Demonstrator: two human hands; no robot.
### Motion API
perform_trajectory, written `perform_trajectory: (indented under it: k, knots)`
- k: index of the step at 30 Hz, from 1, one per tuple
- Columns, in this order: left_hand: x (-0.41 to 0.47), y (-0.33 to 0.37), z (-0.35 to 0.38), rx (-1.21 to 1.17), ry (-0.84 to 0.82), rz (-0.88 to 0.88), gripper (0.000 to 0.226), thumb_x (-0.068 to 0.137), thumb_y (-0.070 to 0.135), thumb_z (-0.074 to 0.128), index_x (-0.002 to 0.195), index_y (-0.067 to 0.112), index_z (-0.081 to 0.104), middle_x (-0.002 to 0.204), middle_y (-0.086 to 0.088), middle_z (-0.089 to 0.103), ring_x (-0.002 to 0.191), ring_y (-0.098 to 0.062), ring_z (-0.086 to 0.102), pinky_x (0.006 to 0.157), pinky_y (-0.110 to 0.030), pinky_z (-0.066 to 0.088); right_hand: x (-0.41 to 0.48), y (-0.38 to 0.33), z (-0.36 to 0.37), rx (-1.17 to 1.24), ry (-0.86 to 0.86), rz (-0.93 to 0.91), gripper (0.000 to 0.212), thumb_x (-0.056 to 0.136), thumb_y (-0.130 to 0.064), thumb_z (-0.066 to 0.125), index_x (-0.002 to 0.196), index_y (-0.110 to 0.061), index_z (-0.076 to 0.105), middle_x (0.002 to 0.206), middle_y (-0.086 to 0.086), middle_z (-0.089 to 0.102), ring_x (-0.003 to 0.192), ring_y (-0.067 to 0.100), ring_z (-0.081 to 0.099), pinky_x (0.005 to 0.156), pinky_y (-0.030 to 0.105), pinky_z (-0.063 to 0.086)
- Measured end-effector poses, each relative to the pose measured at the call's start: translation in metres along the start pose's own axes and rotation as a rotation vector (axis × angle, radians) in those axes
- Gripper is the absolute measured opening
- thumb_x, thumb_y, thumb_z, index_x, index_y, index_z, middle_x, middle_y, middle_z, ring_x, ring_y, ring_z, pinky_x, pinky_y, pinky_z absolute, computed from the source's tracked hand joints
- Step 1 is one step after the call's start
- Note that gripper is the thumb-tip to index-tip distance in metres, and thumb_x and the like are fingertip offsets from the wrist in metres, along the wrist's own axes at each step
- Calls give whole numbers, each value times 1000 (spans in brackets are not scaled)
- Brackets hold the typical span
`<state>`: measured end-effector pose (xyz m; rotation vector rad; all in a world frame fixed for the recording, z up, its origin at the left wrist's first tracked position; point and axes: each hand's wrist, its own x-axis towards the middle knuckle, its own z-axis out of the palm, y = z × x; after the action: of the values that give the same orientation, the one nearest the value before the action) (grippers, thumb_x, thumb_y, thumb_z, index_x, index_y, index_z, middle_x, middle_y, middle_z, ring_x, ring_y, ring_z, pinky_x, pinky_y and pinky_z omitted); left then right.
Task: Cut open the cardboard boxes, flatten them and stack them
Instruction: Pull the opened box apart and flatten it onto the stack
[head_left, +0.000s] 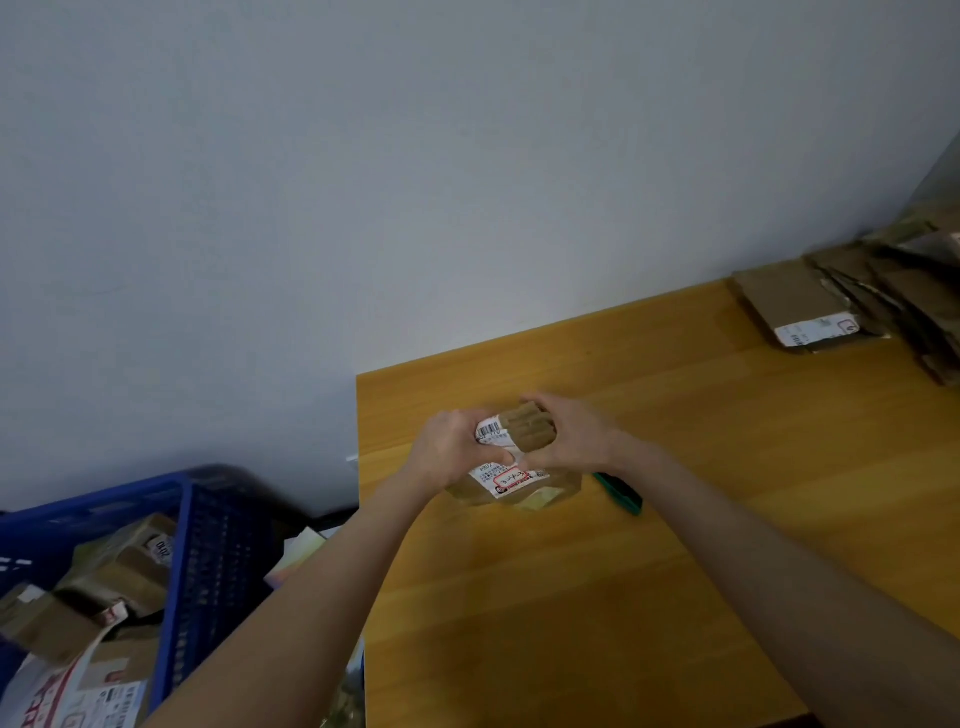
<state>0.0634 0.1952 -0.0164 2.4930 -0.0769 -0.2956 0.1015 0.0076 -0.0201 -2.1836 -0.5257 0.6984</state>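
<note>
Item under work: small cardboard box (532, 431), brown corrugated, with a white shipping label (511, 479) on its upper face.
Location: I see it sitting on the wooden surface (623, 597) near the left edge, between both hands.
Left hand (454, 447): fingers wrapped around the box's left end, thumb pressing on the label.
Right hand (576, 436): fingers (537, 404) curled over the far right edge, holding the box.
Box condition: one flap edge shows its fluting between the hands. Whether the seams are fully cut I cannot tell.
Handling judgement: light, stiff along the panels, weak at the creases. It should collapse if pressed at opposite corners. The taped areas may be slick.
Where to hold: by opposite ends or corners, thumbs clear of the label's glossy face.
Tool: a dark green object (621, 493), probably a box cutter, lies just beside the right wrist.
Finished work: stack of flattened cardboard (852, 306) at the far right corner, well apart.
Pending work: a blue crate (208, 530) left of the surface holds more taped boxes (130, 566).
</note>
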Motion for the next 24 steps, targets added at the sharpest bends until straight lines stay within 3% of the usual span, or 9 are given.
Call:
perform_trajectory:
  k: [1,3,5,8,10,13,16,20,24]
  knots:
    - [1,1,-2,-10,-1,3,38,72,29,83,106,18,70,88,-3,75,78,-19,69,68,-40,54,-1,1,-1,96,9,3,72,68,-27,83,132,-25,49,128,1,60,115,18,58,95,36,51]
    - [1,0,-3,-75,14,-3,45,71,27,84,112,17,67,95,0,74,84,-17,69,72,-39,55,-2,2,2,190,39,-17,56,68,-22,84,118,-26,57,111,-5,66,100,14,65,85,32,56]
    - [0,-3,-2,-167,69,-18,66,68,26,86,128,21,59,112,7,65,99,-12,63,81,-31,54,-3,4,4,233,73,-20,58,68,-23,84,119,-22,57,110,-5,66,98,12,64,84,33,56]
    - [-5,-16,-5,-334,189,-115,89,67,29,86,144,21,41,129,13,45,116,-7,46,87,-18,45,-6,10,3,391,108,15,48,72,-26,82,116,-27,63,104,-12,69,93,5,66,75,22,55]
    - [-11,-26,-9,-548,108,-239,94,69,33,84,148,22,35,138,8,46,124,-12,46,90,-20,48,-9,16,-1,515,117,35,39,75,-26,79,112,-27,66,103,-10,72,92,5,68,76,23,55]
    - [-15,-28,-10,-760,-73,-271,80,66,35,80,137,17,49,125,-2,66,110,-18,64,91,-31,54,-10,20,-1,642,120,45,34,77,-26,77,110,-24,68,104,-8,73,94,9,70,79,27,55]
    - [-10,-17,-9,-890,-85,-256,61,65,28,81,120,12,61,106,-7,74,97,-24,71,88,-38,55,-11,22,3,718,153,75,28,78,-22,77,105,-24,69,100,-6,74,90,11,71,73,24,56]
    - [-4,-11,-10,-847,-41,-286,37,75,17,80,109,11,67,94,-4,76,88,-21,73,76,-30,58,-13,26,4,767,190,94,21,79,-19,76,99,-23,70,92,-7,75,83,9,71,60,16,53]
    - [1,-7,-9,-824,0,-311,23,77,17,79,97,16,68,83,2,76,76,-13,73,61,-19,55,-11,25,0,743,197,98,17,82,-19,74,97,-27,69,91,-9,74,83,6,71,63,17,54]
